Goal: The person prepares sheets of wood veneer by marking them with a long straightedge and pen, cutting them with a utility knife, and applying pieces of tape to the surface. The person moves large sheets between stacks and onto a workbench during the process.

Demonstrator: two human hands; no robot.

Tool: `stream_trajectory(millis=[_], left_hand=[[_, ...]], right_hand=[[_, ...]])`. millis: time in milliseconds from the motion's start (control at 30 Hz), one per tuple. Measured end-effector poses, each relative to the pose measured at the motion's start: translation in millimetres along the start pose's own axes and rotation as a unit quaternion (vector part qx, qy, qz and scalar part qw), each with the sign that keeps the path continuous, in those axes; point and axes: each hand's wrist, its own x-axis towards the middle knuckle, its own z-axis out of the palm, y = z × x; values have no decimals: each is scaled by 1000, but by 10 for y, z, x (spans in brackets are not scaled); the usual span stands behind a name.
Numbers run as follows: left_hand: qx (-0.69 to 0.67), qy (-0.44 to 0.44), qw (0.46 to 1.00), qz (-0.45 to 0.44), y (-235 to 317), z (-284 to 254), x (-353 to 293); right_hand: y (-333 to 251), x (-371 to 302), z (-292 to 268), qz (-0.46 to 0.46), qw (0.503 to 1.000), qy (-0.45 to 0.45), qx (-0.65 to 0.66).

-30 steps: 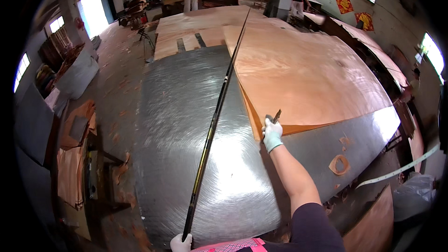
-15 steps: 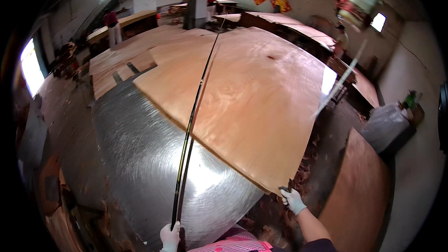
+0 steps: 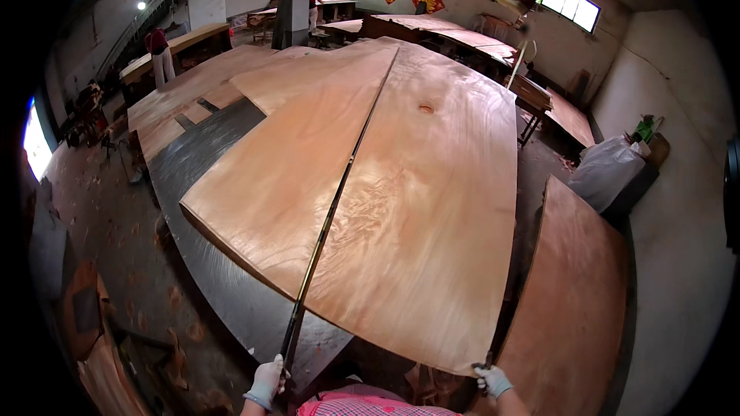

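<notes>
My left hand (image 3: 268, 380), in a white glove, is closed round the near end of a long thin dark pole (image 3: 327, 225). The pole stretches away over a large pale wood sheet (image 3: 432, 239). At the near right corner of this sheet my gloved right hand (image 3: 493, 379) is closed, with a small dark piece showing at its fingers. It seems to pinch the corner; the fingertips are partly hidden. The sheet lies over a grey metal-like tabletop (image 3: 223, 246), which shows along its left and near edges.
More wood sheets (image 3: 193, 77) lie beyond at left. A curved wood sheet (image 3: 574, 300) stands low at right, before a white sack (image 3: 609, 173). A light pole (image 3: 518, 65) rises at the far right edge. People (image 3: 159, 54) stand at tables further back.
The wood sheet has come nearer and left, covering more of the grey surface. My right hand moved lower with its corner. The light pole at right has swung farther away.
</notes>
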Motion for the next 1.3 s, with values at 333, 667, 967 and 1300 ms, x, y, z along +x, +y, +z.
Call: stream_trajectory(millis=[333, 667, 967, 1300], left_hand=[[119, 80, 989, 41, -1652, -1239, -789], [292, 211, 910, 207, -1919, -1786, -1052], [99, 385, 860, 320, -1795, -2264, -732], [80, 684, 724, 32, -3072, -4603, -1129]], right_hand=[[2570, -798, 469, 86, 995, -49, 16], [1868, -1228, 708, 17, 885, -7, -464], [1690, -909, 1188, -328, 715, -5, -617], [1638, -1983, 3689, -223, 793, -170, -541]])
